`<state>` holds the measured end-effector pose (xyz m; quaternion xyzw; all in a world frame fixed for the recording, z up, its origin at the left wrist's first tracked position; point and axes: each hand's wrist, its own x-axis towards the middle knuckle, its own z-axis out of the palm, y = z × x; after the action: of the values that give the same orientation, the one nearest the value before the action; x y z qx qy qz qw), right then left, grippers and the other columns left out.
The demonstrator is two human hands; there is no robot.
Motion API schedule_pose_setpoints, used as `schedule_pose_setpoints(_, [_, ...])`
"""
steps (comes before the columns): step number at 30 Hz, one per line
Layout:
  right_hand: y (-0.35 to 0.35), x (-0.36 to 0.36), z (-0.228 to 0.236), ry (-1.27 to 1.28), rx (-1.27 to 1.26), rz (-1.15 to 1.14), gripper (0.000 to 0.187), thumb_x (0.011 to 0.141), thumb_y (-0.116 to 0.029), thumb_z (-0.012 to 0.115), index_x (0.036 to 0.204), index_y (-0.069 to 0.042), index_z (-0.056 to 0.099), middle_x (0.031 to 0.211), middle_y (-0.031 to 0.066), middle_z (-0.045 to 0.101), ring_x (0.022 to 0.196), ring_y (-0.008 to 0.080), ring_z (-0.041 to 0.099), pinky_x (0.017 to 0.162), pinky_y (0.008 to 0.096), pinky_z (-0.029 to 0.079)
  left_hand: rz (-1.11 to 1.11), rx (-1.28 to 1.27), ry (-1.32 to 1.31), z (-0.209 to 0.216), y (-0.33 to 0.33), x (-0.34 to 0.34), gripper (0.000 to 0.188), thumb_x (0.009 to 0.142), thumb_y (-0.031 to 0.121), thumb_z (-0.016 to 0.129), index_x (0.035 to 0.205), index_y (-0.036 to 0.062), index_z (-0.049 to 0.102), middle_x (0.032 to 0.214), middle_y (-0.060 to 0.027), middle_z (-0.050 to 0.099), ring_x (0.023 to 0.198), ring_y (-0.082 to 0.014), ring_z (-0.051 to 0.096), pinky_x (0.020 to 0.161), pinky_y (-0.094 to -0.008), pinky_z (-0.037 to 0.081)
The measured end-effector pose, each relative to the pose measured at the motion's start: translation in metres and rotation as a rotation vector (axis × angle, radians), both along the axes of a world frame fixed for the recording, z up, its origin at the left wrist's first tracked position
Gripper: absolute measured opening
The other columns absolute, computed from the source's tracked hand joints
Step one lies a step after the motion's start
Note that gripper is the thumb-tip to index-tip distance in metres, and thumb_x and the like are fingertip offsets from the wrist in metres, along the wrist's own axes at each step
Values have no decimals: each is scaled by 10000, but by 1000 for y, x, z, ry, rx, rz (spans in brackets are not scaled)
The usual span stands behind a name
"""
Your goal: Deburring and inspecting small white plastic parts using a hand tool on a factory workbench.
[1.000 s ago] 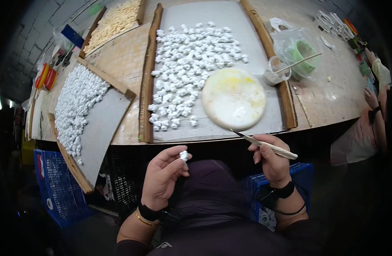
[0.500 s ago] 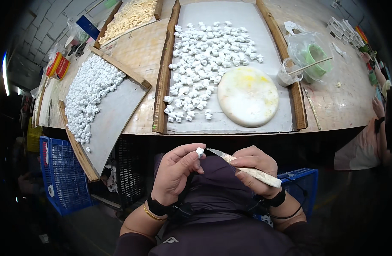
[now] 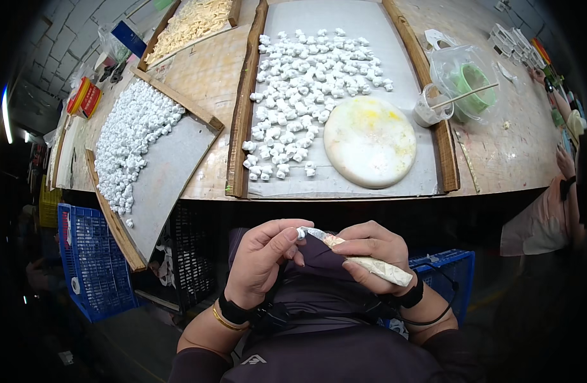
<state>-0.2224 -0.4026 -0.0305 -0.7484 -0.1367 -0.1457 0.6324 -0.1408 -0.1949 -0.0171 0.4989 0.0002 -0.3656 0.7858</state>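
Above my lap, my left hand (image 3: 263, 258) pinches a small white knobbly piece (image 3: 300, 234) between thumb and forefinger, its other fingers curled. My right hand (image 3: 375, 256) is closed around a slim knife-like tool (image 3: 384, 270) with a pale, stained handle and a grey, pointed front end. The tool's tip meets the white piece or lies right against it; my fingertips partly cover the contact. Beyond my hands, many similar white pieces (image 3: 306, 83) are spread over a grey board (image 3: 325, 16) with wooden side rails. A round whitish slab (image 3: 370, 143) with yellow stains lies on its near right part.
At left, a wooden-edged tray (image 3: 169, 156) holds a heap of smaller white pieces; cream-coloured pieces (image 3: 194, 25) lie behind it. A white cup (image 3: 433, 105) with a stick and a green container (image 3: 473, 86) stand at right. Blue crates (image 3: 102, 262) flank me below. Another person's arm (image 3: 565, 159) shows far right.
The tool in my right hand has moved left, bringing its tip from just beside the white piece up to it. My left hand has stayed nearly in place.
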Motion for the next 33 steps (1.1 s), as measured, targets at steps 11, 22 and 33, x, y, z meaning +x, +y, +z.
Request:
schedule_pose_setpoints(11, [-2,-1,1,-62,-45,-31,270,740,4,671,1007,-27,700,1000,140,651,839,221,649,726,287,532,-7,18,6,2,2,0,245,939,110,584,1126,-42,629,883,-68,628,715,-83,560,652,-226,509])
schedule_pose_setpoints(22, [2,3,-3,-196,-191,-44,317,693,7,686,1004,-49,704,986,108,664,651,179,598,571,263,485,6,4,-2,-2,3,0,213,920,95,611,1094,-27,623,873,-55,628,713,-70,553,647,-226,518])
schedule_pose_setpoints(33, [0,-3,-3,-134,-111,-36,279,730,-7,680,1007,-20,698,968,141,660,757,226,651,657,284,528,72,25,-75,0,3,-1,245,899,71,616,1094,-78,609,862,-87,625,712,-101,559,652,-255,542])
